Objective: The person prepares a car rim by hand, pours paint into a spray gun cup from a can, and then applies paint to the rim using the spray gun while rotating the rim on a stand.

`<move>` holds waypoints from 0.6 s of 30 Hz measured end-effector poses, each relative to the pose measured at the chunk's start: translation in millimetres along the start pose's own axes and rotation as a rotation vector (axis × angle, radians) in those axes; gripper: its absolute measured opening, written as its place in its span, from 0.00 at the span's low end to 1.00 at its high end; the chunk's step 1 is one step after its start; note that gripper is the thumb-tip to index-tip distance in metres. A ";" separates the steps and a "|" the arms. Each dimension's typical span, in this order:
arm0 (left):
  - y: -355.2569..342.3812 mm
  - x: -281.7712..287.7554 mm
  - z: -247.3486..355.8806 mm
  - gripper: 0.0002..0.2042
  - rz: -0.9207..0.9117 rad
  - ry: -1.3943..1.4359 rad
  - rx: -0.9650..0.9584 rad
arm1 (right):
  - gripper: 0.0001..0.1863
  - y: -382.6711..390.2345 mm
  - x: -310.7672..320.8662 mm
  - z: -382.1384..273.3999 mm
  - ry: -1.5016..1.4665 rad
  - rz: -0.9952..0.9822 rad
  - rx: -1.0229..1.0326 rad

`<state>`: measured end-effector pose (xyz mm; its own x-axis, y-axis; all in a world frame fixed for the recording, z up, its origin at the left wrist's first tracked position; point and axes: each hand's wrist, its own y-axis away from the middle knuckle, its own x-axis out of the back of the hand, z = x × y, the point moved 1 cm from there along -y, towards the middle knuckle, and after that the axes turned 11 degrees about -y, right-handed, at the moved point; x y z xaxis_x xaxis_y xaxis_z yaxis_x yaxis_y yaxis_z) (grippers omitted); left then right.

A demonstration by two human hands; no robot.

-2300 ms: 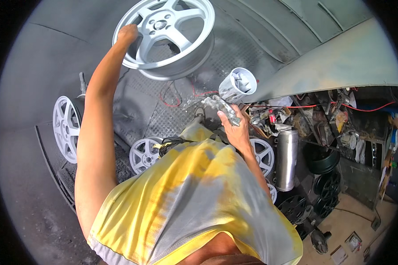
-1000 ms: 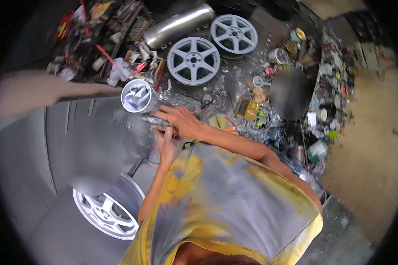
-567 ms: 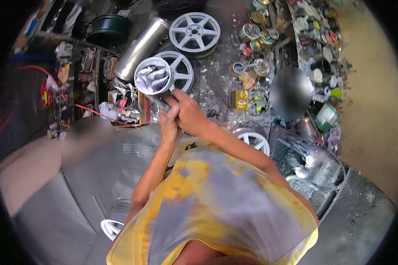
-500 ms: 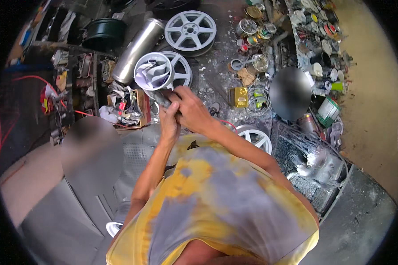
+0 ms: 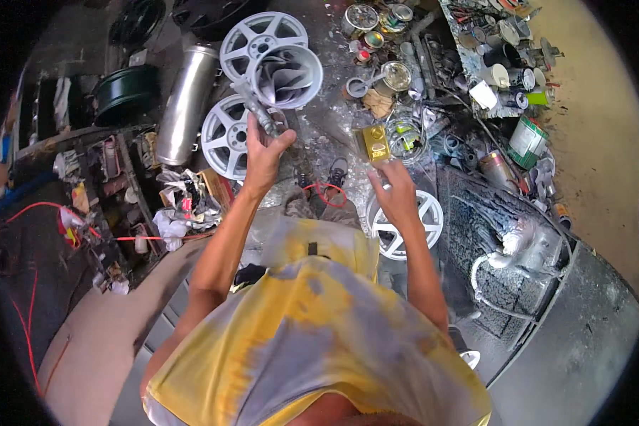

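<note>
My left hand [image 5: 264, 157] is closed around a grey metal spray gun [image 5: 261, 116], held out in front of me. On its far side sits a round, white-rimmed open cup [image 5: 318, 77] with grey, folded-looking shapes inside. The cup overlaps a silver six-spoke wheel [image 5: 243, 53] on the floor. Another silver wheel [image 5: 215, 142] lies beside my left hand. My right hand [image 5: 399, 201] holds nothing, its fingers apart, over the edge of a third silver wheel [image 5: 433, 226]. Just beyond its fingertips stands a gold tin [image 5: 378, 142].
A shiny metal cylinder [image 5: 187, 106] lies at the left, near a dark green wheel barrel [image 5: 126, 94]. Many cans and a green-and-white tin [image 5: 527, 142] crowd the right. A red hose [image 5: 32, 312] runs along the left. A paint-crusted panel [image 5: 468, 241] is at right.
My right hand has left the spray gun and moved right, toward the gold tin. My left hand keeps the gun, whose cup now appears farther right and higher. The view has shifted.
</note>
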<state>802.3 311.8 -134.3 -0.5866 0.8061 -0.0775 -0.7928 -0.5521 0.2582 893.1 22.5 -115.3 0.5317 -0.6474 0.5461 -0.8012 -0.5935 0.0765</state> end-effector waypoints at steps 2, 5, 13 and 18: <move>-19.6 -4.8 -12.3 0.37 -0.035 0.016 0.024 | 0.12 -3.4 -4.1 23.3 -0.026 0.041 -0.093; -37.1 -10.6 -43.1 0.40 -0.098 0.106 0.093 | 0.11 -7.4 -25.9 72.7 -0.032 0.049 -0.210; -98.0 -35.1 -189.0 0.38 -0.125 0.105 0.206 | 0.11 -121.5 -100.4 292.7 -0.039 0.154 -0.441; -135.8 -44.4 -273.1 0.36 -0.143 0.119 0.259 | 0.21 -224.7 -165.2 483.0 -0.041 0.269 -0.466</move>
<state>890.8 292.8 -428.9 -0.4997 0.8327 -0.2385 -0.8090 -0.3503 0.4720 1118.0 31.8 -625.6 0.2935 -0.7712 0.5648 -0.9425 -0.1349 0.3057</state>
